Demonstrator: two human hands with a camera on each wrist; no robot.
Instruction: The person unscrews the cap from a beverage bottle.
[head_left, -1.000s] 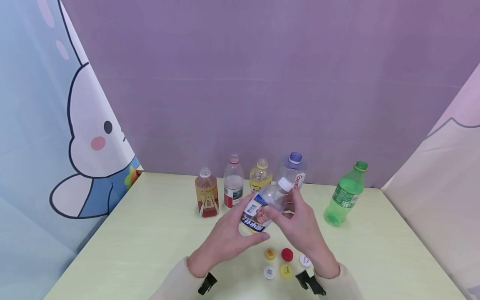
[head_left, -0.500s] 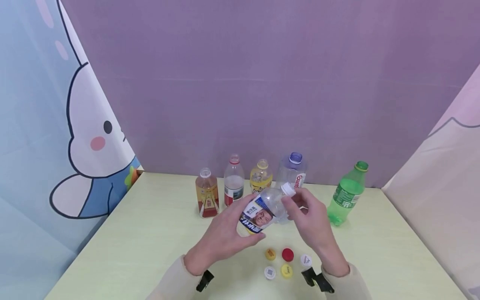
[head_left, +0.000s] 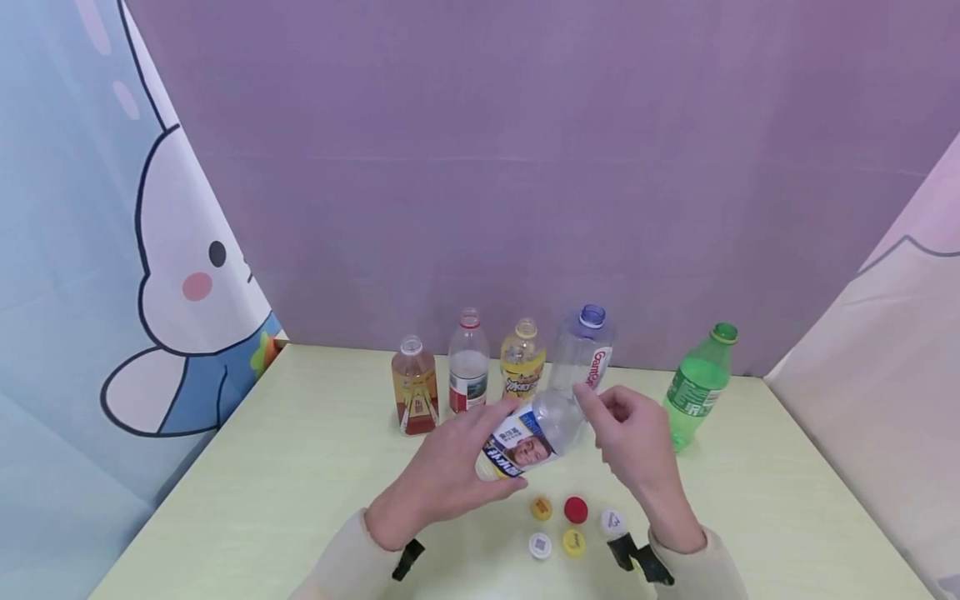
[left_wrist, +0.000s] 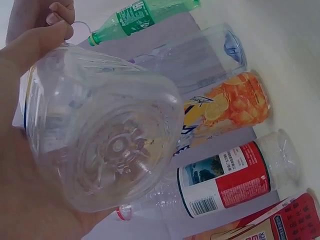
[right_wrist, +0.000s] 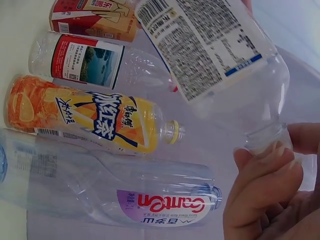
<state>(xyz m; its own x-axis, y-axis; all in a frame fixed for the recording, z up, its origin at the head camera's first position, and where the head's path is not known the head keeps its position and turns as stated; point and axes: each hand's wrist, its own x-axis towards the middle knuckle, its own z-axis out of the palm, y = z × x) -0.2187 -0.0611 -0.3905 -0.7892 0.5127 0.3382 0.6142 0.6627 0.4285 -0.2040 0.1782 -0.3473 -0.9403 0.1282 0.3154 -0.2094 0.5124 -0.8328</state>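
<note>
My left hand (head_left: 438,471) grips a clear plastic bottle (head_left: 517,446) by its labelled body, tilted with the neck toward the upper right. The left wrist view looks onto its clear base (left_wrist: 117,145). My right hand (head_left: 637,437) is at the neck end, thumb and curled fingers pinching the white cap, which they mostly hide. From the right wrist, those fingers (right_wrist: 270,172) wrap the top just past the neck ring, and the label's printed back (right_wrist: 200,45) shows.
Behind stand an amber-labelled bottle (head_left: 415,392), a red-and-white labelled bottle (head_left: 468,367), a yellow-labelled tea bottle (head_left: 522,358) and a large bluish water bottle (head_left: 577,350), all uncapped. An uncapped green bottle (head_left: 697,383) stands right. Several loose caps, including a red cap (head_left: 576,510), lie in front.
The held bottle has dipped slightly and its neck has swung right and down. My right hand has shifted from the bottle's shoulder onto the cap, which is now mostly covered.
</note>
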